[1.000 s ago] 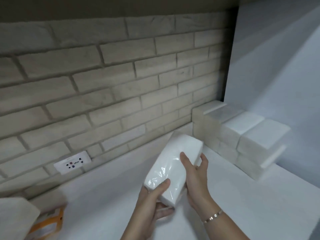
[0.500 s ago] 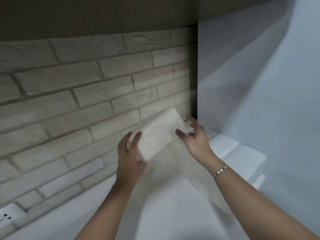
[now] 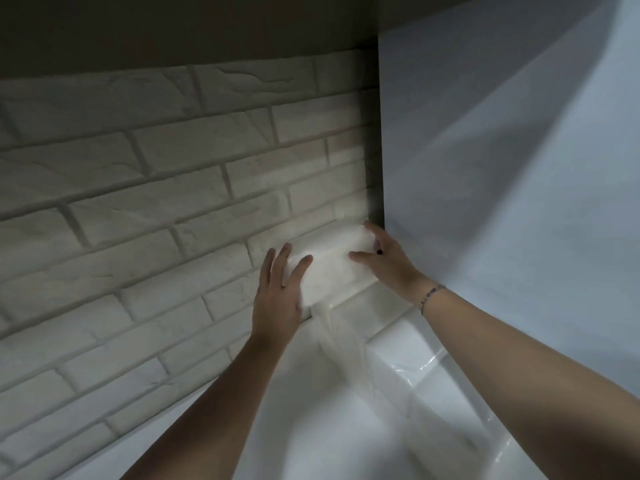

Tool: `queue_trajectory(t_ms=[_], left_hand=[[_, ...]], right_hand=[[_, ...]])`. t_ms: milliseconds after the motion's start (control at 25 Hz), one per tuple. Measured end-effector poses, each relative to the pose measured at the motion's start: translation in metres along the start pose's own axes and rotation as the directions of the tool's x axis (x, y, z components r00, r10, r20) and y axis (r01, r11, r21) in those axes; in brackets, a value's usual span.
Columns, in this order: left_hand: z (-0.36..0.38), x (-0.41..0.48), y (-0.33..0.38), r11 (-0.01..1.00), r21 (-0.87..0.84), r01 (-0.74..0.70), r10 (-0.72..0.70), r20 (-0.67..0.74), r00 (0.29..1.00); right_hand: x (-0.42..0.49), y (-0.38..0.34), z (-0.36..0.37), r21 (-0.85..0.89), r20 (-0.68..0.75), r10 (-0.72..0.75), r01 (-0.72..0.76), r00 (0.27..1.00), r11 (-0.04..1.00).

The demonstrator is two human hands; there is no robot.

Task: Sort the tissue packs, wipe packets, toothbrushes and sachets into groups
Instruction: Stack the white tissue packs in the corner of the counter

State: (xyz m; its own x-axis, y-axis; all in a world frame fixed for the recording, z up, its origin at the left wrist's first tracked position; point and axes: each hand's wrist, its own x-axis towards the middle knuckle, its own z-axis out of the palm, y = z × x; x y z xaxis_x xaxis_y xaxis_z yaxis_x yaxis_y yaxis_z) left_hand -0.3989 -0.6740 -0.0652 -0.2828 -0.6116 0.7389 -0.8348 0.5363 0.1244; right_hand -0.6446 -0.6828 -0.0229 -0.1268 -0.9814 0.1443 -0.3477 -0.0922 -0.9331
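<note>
Left hand and right hand grip the ends of a tissue pack on a stack beside the brick wall; released off-centre, it may slide off.

Dim, soft blur (edges bowed), right-side glare

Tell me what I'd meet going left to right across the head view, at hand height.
brick wall → left hand → tissue pack → right hand → white side wall
</note>
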Motion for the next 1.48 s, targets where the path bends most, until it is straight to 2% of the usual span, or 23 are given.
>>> queue_trajectory(t_ms=[80,160,200,240,280,320,360,400,440,480,520,560,640,720,760,880,1040,1280,1400,1480], left_hand=[[0.008,0.016,0.003,0.998,-0.062,0.014,-0.002,0.191,0.982],[0.017,0.024,0.004,0.993,-0.114,-0.006,0.055,0.435,0.899],[0.023,0.023,0.005,0.989,-0.145,-0.015,0.088,0.508,0.857],[0.028,0.021,0.007,0.982,-0.186,0.0,0.099,0.521,0.848],[0.035,0.015,0.008,0.966,-0.25,0.061,0.067,0.472,0.879],[0.044,0.008,0.009,0.917,-0.357,0.179,-0.03,0.385,0.923],[0.052,0.001,0.012,0.788,-0.513,0.34,-0.199,0.311,0.929],[0.061,-0.006,0.013,0.566,-0.67,0.48,-0.39,0.294,0.872],[0.067,-0.011,0.017,0.324,-0.759,0.565,-0.525,0.352,0.775],[0.073,-0.012,0.022,0.128,-0.767,0.628,-0.58,0.456,0.675],[0.075,-0.011,0.028,0.014,-0.713,0.701,-0.579,0.566,0.587],[0.077,-0.008,0.034,-0.024,-0.647,0.762,-0.555,0.643,0.528],[0.078,-0.003,0.045,-0.024,-0.555,0.832,-0.535,0.71,0.458],[0.083,-0.002,0.054,-0.056,-0.527,0.848,-0.563,0.718,0.409],[0.083,-0.004,0.058,-0.068,-0.538,0.84,-0.568,0.714,0.41],[0.09,-0.015,0.057,-0.037,-0.587,0.809,-0.533,0.696,0.481],[0.096,-0.012,0.041,0.127,-0.557,0.821,-0.516,0.67,0.534],[0.086,0.002,0.034,0.305,-0.369,0.878,-0.51,0.715,0.478],[0.081,0.005,0.027,0.336,-0.314,0.888,-0.456,0.771,0.445],[0.071,0.002,0.028,0.346,-0.34,0.874,-0.403,0.788,0.466]], right_hand=[[0.015,0.006,-0.005,0.037,-0.049,0.019,-0.017,0.999,0.999],[0.022,0.013,-0.009,0.015,-0.045,0.038,-0.037,0.998,0.999],[0.022,0.015,-0.01,-0.05,-0.031,0.039,-0.04,0.999,0.998],[0.022,0.019,-0.009,-0.143,-0.035,0.025,-0.029,0.999,0.989],[0.02,0.023,-0.007,-0.252,-0.05,-0.012,-0.001,0.999,0.968],[0.017,0.025,-0.004,-0.346,-0.053,-0.056,0.034,0.997,0.937],[0.014,0.027,-0.002,-0.42,-0.036,-0.099,0.075,0.994,0.905],[0.011,0.029,-0.001,-0.485,0.0,-0.139,0.121,0.99,0.866],[0.009,0.031,0.001,-0.537,0.048,-0.169,0.168,0.984,0.827],[0.007,0.033,0.002,-0.582,0.093,-0.181,0.201,0.979,0.788],[0.007,0.036,0.004,-0.612,0.124,-0.185,0.222,0.975,0.759],[0.006,0.038,0.004,-0.631,0.141,-0.178,0.227,0.974,0.741],[0.005,0.04,0.001,-0.645,0.145,-0.16,0.216,0.976,0.733],[0.005,0.041,-0.002,-0.658,0.144,-0.144,0.203,0.979,0.725],[0.005,0.042,-0.003,-0.658,0.141,-0.145,0.202,0.979,0.725],[0.004,0.044,-0.004,-0.657,0.131,-0.154,0.203,0.979,0.726],[0.003,0.044,-0.001,-0.663,0.104,-0.165,0.192,0.981,0.724],[0.007,0.037,0.001,-0.69,0.117,-0.096,0.151,0.988,0.708],[0.008,0.03,-0.003,-0.677,0.14,-0.056,0.136,0.989,0.724],[0.006,0.026,-0.006,-0.672,0.161,-0.026,0.129,0.987,0.729]])
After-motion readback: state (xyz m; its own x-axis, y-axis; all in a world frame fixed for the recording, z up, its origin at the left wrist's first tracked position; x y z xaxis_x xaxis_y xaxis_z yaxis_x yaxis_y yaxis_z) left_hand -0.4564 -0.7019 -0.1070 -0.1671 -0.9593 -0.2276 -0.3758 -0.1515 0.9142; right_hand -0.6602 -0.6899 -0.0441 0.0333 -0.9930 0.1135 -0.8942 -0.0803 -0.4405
